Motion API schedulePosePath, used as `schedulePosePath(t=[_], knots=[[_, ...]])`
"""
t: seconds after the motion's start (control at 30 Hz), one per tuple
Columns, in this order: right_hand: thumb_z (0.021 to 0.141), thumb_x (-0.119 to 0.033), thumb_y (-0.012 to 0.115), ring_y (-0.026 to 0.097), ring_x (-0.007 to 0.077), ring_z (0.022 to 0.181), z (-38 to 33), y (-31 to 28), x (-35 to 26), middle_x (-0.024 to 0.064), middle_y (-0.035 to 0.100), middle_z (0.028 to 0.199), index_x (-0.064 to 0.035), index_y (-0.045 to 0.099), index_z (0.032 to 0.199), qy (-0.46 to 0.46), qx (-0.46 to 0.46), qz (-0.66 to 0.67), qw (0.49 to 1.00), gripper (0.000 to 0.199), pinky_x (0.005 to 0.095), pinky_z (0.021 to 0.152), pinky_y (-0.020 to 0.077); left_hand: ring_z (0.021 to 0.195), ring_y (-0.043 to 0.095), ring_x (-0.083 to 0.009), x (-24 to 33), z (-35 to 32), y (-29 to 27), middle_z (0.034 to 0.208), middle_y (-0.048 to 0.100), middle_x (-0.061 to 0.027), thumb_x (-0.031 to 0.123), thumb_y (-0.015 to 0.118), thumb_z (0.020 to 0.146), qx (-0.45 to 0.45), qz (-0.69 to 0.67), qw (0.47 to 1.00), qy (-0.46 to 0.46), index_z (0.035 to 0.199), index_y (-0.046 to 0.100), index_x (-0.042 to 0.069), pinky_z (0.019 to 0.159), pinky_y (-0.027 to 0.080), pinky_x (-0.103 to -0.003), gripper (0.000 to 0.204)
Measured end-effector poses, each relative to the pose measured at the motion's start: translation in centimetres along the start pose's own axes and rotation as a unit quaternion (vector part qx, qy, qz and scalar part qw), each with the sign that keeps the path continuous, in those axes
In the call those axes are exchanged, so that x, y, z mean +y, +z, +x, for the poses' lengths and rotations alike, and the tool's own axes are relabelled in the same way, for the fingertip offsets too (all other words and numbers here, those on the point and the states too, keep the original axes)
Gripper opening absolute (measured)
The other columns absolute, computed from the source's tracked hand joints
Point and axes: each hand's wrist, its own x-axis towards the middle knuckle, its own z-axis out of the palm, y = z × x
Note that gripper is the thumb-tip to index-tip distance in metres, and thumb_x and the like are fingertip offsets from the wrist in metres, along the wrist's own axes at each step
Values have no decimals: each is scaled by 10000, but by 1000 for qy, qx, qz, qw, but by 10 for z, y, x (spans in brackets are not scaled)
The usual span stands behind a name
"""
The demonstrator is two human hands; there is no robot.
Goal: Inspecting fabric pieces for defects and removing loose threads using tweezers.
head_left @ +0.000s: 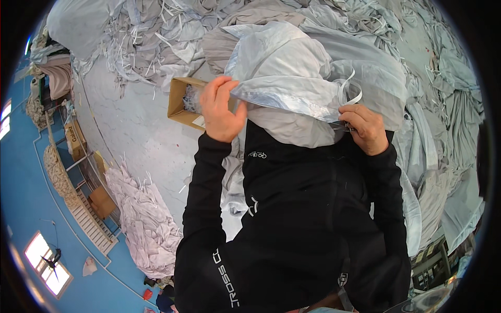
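Note:
A light grey-blue piece of fabric [287,88] lies across my lap, with a shiny pale-blue band along its near edge and a white tie loop at its right end. My right hand [367,129] is closed at that end, pinching the edge near the loop. A small dark metal object [348,126] shows between its fingers; its kind is unclear. At the fabric's left end is my left hand [223,110], thumb and fingers apart, with nothing visibly gripped. Just beside it stands an open cardboard box [177,99] with small clear and bluish pieces inside.
Heaps of grey fabric with white ties [141,41] spread over the far side, and more grey cloth [438,146] lies to the right. A pale pinkish fabric pile [146,224] sits on the floor at left. Beyond it, a slatted rack [88,224] stands near a blue wall [57,219].

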Motion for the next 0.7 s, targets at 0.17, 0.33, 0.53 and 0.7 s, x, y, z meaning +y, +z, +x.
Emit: schedulePosePath(t=[0.17, 0.33, 0.53, 0.7], knots=[[555, 125, 616, 651, 277, 830, 1, 2, 1, 82, 661, 974, -24, 614, 886, -18, -11, -20, 1000, 363, 336, 664, 532, 874, 579, -267, 50, 19, 1, 939, 585, -80, 33, 716, 642, -127, -228, 965, 35, 852, 640, 40, 716, 474, -361, 224], [569, 98, 667, 645, 266, 818, -4, -2, -4, 90, 653, 978, -25, 616, 938, 9, -37, -2, 999, 392, 332, 666, 526, 804, 574, -259, 67, 20, 25, 829, 547, -65, 28, 706, 669, -158, -128, 977, 64, 782, 604, 35, 639, 482, -348, 152], [692, 6, 721, 616, 224, 717, 1, -20, -23, 110, 627, 923, -22, 624, 1020, 98, -30, 129, 986, 343, 288, 621, 488, 754, 581, -269, 67, 12, 32, 807, 559, -74, 19, 674, 723, -120, -140, 982, 38, 759, 588, 39, 608, 474, -364, 96], [744, -73, 732, 592, 217, 635, 26, 5, -40, 99, 613, 860, -37, 633, 1060, 97, 66, 135, 984, 333, 281, 575, 468, 708, 590, -251, 72, 8, 26, 781, 613, -99, -9, 663, 782, -163, -234, 955, -77, 801, 610, 9, 640, 468, -319, 59]])
